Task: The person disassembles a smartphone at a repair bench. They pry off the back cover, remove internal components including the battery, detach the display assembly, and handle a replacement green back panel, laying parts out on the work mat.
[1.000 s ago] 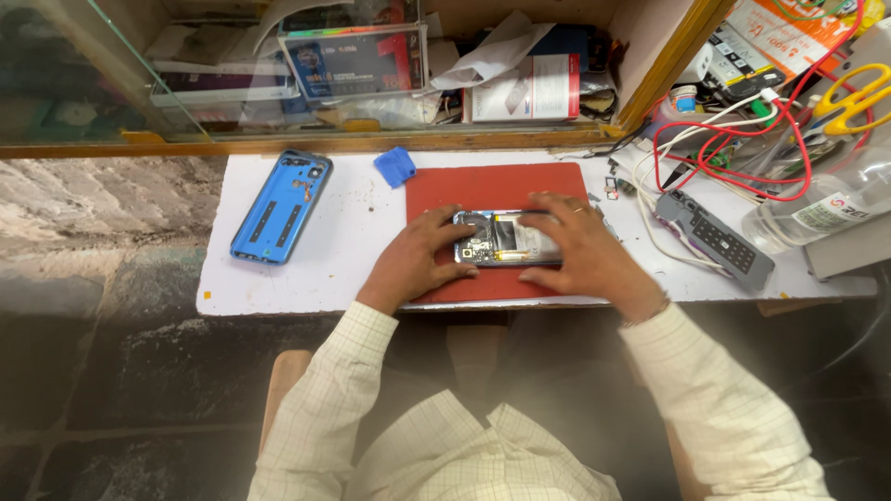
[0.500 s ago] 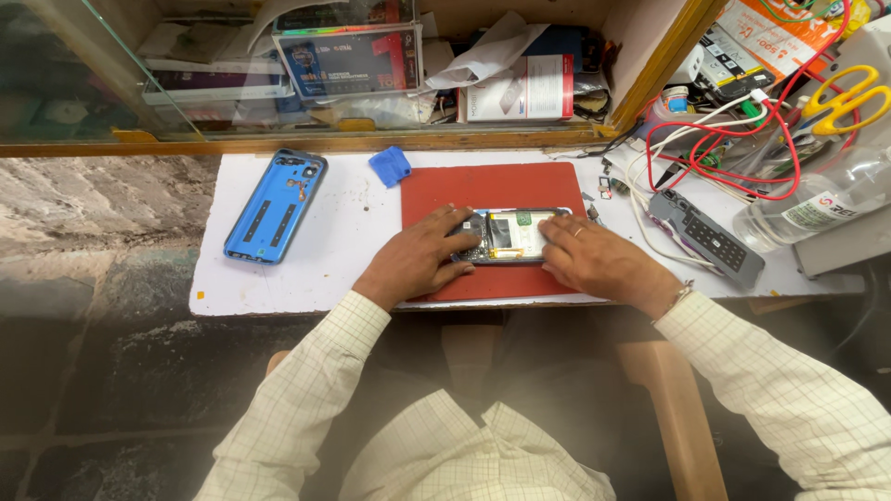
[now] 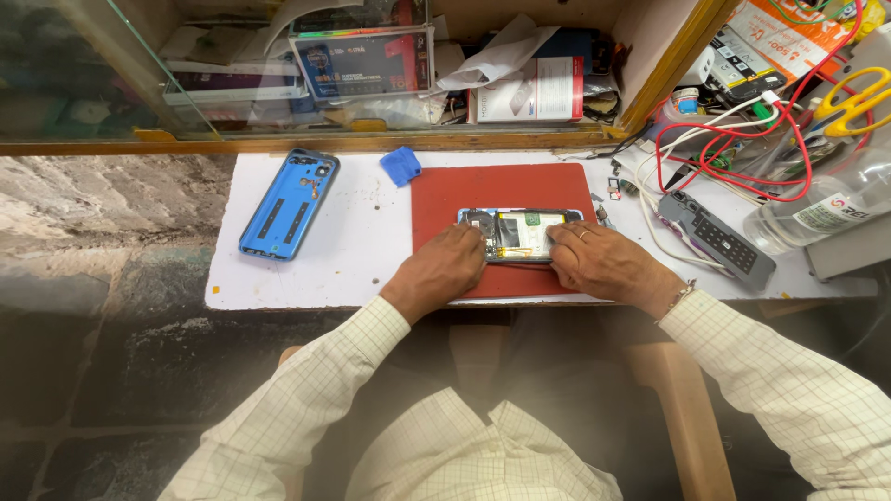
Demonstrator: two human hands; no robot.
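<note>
Room is lying open left of the red mat (image 3: 445,190), out to the blue back cover (image 3: 289,202); cables (image 3: 733,153) are crowding the right edge. Since the earlier frame the hands are sitting much as before. The opened phone (image 3: 520,234) is lying mid-mat, long axis left-right. The left hand (image 3: 444,269) and right hand (image 3: 599,263) are pressing curled fingers on its ends.
</note>
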